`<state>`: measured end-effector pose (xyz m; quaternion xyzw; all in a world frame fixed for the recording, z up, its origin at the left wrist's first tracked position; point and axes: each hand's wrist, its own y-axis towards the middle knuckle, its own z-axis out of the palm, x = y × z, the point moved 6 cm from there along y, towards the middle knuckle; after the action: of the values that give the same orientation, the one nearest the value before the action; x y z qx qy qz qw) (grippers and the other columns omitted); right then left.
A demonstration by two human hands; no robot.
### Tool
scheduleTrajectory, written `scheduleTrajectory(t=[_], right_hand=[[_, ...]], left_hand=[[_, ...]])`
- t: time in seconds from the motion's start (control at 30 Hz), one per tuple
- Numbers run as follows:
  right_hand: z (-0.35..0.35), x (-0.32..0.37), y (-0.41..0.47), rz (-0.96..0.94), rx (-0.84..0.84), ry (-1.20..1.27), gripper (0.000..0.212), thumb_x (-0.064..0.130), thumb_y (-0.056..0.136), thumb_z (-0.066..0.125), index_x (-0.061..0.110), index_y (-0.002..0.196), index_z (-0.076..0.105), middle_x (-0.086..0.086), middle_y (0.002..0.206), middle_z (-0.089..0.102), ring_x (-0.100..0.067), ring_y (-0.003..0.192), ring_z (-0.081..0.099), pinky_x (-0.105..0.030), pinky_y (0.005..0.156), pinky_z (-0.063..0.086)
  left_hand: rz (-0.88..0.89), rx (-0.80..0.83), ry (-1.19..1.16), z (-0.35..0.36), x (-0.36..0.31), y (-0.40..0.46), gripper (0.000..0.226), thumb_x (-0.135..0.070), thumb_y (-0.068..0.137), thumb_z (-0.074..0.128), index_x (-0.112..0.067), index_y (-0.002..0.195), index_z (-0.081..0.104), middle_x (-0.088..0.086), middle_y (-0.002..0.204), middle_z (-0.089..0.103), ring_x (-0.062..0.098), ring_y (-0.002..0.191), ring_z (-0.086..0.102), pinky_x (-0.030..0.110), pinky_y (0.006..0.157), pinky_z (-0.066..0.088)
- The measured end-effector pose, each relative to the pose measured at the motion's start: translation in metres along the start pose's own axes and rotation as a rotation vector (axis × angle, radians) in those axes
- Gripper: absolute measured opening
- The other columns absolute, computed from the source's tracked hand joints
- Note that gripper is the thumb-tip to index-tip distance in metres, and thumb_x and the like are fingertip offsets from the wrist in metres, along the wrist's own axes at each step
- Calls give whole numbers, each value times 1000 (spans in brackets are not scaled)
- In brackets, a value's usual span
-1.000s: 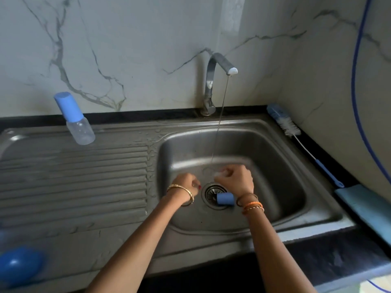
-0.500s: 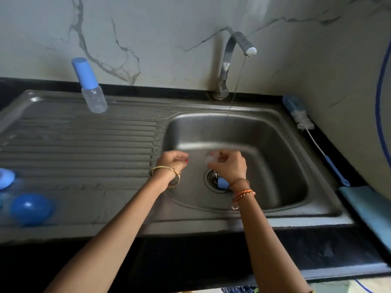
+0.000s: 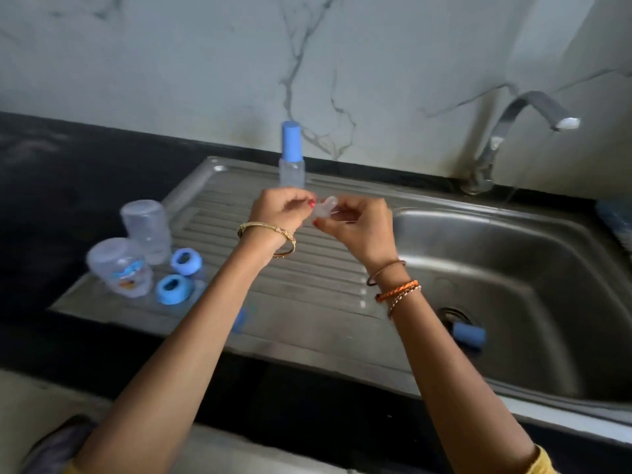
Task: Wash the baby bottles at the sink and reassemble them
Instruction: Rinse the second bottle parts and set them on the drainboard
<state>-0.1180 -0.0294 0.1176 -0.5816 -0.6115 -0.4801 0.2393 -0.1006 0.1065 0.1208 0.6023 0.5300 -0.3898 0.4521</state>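
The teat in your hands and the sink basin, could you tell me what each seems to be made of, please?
Teat: apparently soft silicone, translucent and colourless. Sink basin: likely stainless steel, brushed grey with dull reflections.

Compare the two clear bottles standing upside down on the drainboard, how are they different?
The nearer bottle carries a colourful printed picture; the farther bottle looks plain. The nearer one looks wider and squatter, the farther one narrower and taller. The nearer one sits closer to the drainboard's front edge. Both are clear, capless, inverted, beside blue rings.
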Motion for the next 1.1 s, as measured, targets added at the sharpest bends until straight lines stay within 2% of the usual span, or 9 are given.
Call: scheduleTrajectory(t=[0.17,0.23,0.3,0.47,0.6,0.67,0.8,0.93,1.1], right_hand=[[82,30,5,-59,143,31,25,12,66,82,12,89,73,11,66,62,14,52,54,-3,58,42],[104,30,7,-28,164,45,25,11,64,83,14,85,71,14,66,61,10,57,57,-5,59,44],[126,25,7,4,208,-2,25,14,64,83,14,85,71,7,73,65,-1,68,61,-16,67,49],[187,9,3,-6,479,-333,33,12,69,79,10,100,70,-5,96,71,-16,89,66,-19,80,48],[214,3,0,-30,632,-394,36,1,70,76,3,104,68,-10,100,70,-20,91,66,-13,73,44],[218,1,1,-22,635,-383,36,0,68,77,2,103,68,-11,99,70,-20,90,66,-10,71,43],[216,-4,2,5,602,-320,37,-1,66,80,-1,101,68,-14,96,70,-22,87,67,-1,64,42],[215,-5,1,-3,607,-294,38,-1,64,80,-1,100,68,-13,95,70,-10,78,61,0,62,42],[198,-4,7,-47,573,-270,43,3,63,82,4,104,68,-9,99,69,-8,81,58,-2,66,44]], left_hand=[[30,-91,98,-82,24,1,23,3,85,59,-3,106,67,14,97,66,12,75,57,27,78,48],[53,-94,143,-103,29,-1,22,4,85,59,-1,105,67,7,95,64,10,78,57,17,76,47],[52,-104,162,-119,38,-3,22,4,86,56,-1,103,68,2,95,64,10,84,58,14,77,46],[-195,-149,46,-140,90,0,22,-4,91,53,-2,107,67,16,109,66,31,104,61,38,96,48],[-296,-68,67,-134,118,8,21,-19,93,54,-11,74,59,28,104,63,37,98,60,49,95,45],[-330,-37,83,-131,128,11,29,-23,93,53,-18,65,51,30,105,63,39,101,60,50,95,45],[-382,5,99,-126,139,13,31,-32,95,49,-17,67,49,26,109,63,29,92,58,49,96,45],[-407,27,124,-126,141,13,34,-35,95,47,-19,66,47,20,104,63,35,105,59,46,98,44],[-328,-39,148,-129,122,14,22,-30,94,51,-11,84,55,15,89,58,33,99,61,43,94,47]])
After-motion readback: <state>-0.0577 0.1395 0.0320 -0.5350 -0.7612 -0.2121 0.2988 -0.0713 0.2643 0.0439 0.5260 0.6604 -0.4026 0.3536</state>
